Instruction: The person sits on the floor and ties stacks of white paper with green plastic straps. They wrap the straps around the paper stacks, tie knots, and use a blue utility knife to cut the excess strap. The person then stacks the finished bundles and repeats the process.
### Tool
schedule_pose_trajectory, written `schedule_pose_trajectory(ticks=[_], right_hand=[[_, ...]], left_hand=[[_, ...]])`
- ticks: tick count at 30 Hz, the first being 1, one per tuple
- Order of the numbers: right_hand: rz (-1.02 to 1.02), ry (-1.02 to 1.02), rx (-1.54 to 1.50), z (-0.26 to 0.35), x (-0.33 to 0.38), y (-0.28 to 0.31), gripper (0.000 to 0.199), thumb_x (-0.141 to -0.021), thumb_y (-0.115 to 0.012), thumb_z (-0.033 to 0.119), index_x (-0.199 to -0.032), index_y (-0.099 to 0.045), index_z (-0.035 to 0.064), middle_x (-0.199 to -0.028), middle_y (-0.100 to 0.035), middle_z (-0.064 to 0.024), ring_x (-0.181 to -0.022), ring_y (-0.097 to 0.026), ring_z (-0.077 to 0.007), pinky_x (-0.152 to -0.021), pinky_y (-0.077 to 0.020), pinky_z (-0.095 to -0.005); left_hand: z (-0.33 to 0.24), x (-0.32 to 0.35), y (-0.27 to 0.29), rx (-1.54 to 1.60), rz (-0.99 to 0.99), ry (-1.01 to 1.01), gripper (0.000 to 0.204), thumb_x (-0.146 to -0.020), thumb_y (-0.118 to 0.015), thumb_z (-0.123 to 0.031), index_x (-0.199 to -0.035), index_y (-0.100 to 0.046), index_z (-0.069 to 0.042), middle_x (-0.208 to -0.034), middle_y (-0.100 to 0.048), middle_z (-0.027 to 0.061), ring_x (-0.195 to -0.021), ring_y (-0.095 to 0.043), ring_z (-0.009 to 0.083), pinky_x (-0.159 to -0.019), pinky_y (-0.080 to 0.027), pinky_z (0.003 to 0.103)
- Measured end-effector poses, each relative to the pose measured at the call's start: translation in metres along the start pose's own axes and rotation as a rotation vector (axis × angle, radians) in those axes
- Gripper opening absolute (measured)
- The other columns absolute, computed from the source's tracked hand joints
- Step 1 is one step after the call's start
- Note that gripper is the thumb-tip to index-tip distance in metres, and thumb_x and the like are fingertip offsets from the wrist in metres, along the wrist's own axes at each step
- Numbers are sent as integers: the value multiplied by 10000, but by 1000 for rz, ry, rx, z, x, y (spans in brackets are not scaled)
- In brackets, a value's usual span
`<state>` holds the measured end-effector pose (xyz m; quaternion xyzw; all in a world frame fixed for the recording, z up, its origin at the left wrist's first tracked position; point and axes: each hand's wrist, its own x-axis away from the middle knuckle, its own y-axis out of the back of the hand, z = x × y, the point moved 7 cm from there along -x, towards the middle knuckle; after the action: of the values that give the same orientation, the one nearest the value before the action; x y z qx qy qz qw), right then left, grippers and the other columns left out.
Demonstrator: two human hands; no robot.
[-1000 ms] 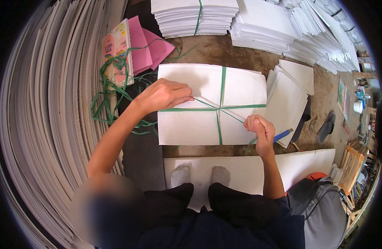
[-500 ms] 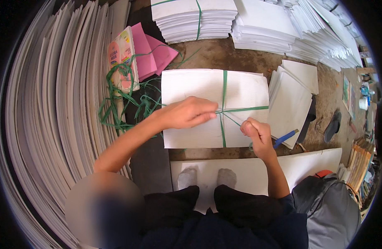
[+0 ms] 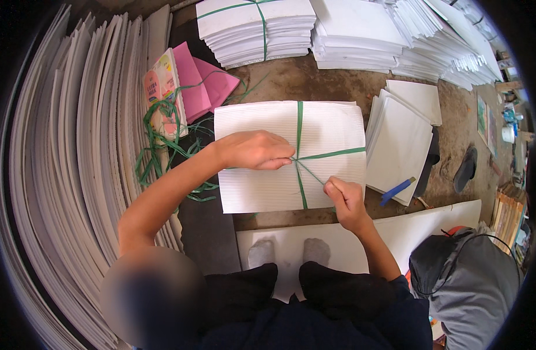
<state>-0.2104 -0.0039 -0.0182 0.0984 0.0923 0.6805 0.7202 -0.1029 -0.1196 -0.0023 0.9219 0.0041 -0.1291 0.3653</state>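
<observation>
A stack of white corrugated cardboard sheets (image 3: 256, 192) lies flat in front of me. Green plastic twine (image 3: 333, 153) runs around it both ways and crosses near the middle of its top. At that crossing my left hand (image 3: 257, 150) is closed, pinching the twine between thumb and fingers. To the lower right, my right hand (image 3: 348, 203) makes a fist around a strand of the same twine, which is stretched straight back to the crossing. Most of what lies inside the right fist is hidden.
Upright cardboard sheets (image 3: 75, 146) line the left side. Loose green twine (image 3: 151, 151) lies tangled beside pink sheets (image 3: 221, 87). A tied stack (image 3: 250, 35) stands beyond. At right, a blue box cutter (image 3: 397, 191) rests by loose white sheets (image 3: 402, 140); a dark sandal (image 3: 466, 169) lies farther off.
The whole view has shifted slightly, so the stack appears further left. Both hands stay on the twine, and the strand between them remains taut.
</observation>
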Motion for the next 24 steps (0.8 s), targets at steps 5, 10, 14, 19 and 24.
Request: schedule_pose_trajectory(ticks=[5,10,14,19,24], right_hand=[[34,-28,26,-1,1,-6,222,-859,-454,64,-663,-393,-21,-554,-337,-136,-464,-356,-251,-460,-298,-322],[22,25,8,4,10,-8,183,-844,-464,55,-693,-413,-34,-620,-391,-152,-566,-418,-294,-533,-336,-356],[275,112,85,23,11,-25,144,-839,-497,79,-755,-452,-29,-706,-448,-167,-691,-485,-311,-614,-384,-365],[459,311,75,83,0,-41,71,-820,-508,31,-772,-495,-20,-903,-500,-136,-870,-495,-291,-781,-408,-328],[200,258,178,89,-50,-6,137,-800,-574,117,-799,-556,-18,-999,-504,-109,-922,-504,-241,-799,-416,-325]], left_hand=[[2,3,1,-9,-31,154,187,-852,-500,-138,-744,-406,-16,-640,-432,149,-619,-473,337,-580,-385,413],[-15,14,16,-17,-426,422,197,-874,-487,-139,-764,-423,11,-657,-425,121,-625,-462,315,-610,-388,398],[-24,48,14,196,-711,762,172,-894,-478,-163,-835,-496,-2,-650,-436,38,-588,-444,168,-586,-411,293],[-40,27,-33,454,-735,696,177,-908,-465,-173,-904,-529,-8,-743,-564,75,-536,-468,125,-518,-407,269],[-62,32,-31,89,-766,740,183,-892,-480,-155,-909,-547,15,-755,-566,132,-621,-547,196,-574,-431,301]])
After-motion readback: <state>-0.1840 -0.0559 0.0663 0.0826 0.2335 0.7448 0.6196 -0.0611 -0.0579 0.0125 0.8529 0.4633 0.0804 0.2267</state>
